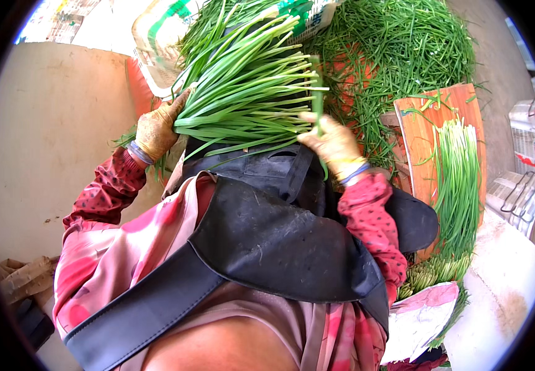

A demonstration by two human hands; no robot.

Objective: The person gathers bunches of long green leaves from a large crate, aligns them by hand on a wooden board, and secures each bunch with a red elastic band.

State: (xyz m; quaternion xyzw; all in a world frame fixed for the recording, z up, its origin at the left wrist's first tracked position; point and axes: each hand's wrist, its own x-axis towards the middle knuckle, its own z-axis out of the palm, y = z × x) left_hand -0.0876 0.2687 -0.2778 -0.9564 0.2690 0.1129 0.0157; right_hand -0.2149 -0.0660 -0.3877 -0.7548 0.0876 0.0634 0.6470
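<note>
A fanned bunch of garlic chives (249, 99) lies across my lap, its pale stem ends pointing right. My left hand (157, 128), in a dirty tan glove, is closed round the leafy end of the bunch at its left side. By the stem ends, my right hand (336, 147), gloved too, has its fingers pinched together on a loose green chive leaf (318, 74). That leaf stands up past the stem tips and is smeared by motion. A black apron (267, 235) covers my lap and front beneath the bunch.
Loose chives and trimmings (403, 43) are heaped at the far right. A wooden board (419, 142) bears a neat row of chives (456, 179) at my right, with more bundled stems (437, 275) nearer. A white plastic basket (153, 55) stands far left, beside a pale panel (51, 142).
</note>
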